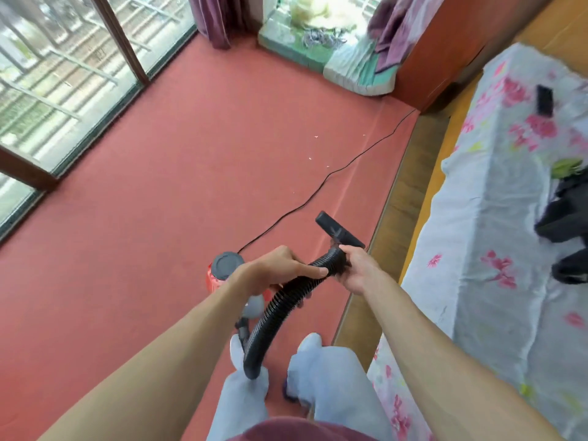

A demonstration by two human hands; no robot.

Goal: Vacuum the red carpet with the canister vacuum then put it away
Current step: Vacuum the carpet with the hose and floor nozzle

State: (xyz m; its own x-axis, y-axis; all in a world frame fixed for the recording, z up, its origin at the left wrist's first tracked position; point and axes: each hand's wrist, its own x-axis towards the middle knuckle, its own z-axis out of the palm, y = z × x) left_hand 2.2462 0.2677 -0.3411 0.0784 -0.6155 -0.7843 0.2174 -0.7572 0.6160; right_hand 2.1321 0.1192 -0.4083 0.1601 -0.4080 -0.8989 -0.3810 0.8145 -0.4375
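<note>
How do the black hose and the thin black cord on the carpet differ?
The hose is thick and ribbed; the cord is thin and smooth. The hose is lifted off the carpet, gripped by the left hand and right hand, while the cord lies flat, untouched. The hose curves in a tight arc; the cord trails long across the floor. Both are black and lead towards the vacuum.

one view only, worn on the person's head, looking steeply down and forward over the red carpet [178, 160]. it sits close above the forearms, which reach in from the bottom edge. windows [63, 74] lie left of the carpet, a flowered bed [496, 198] right of it.
</note>
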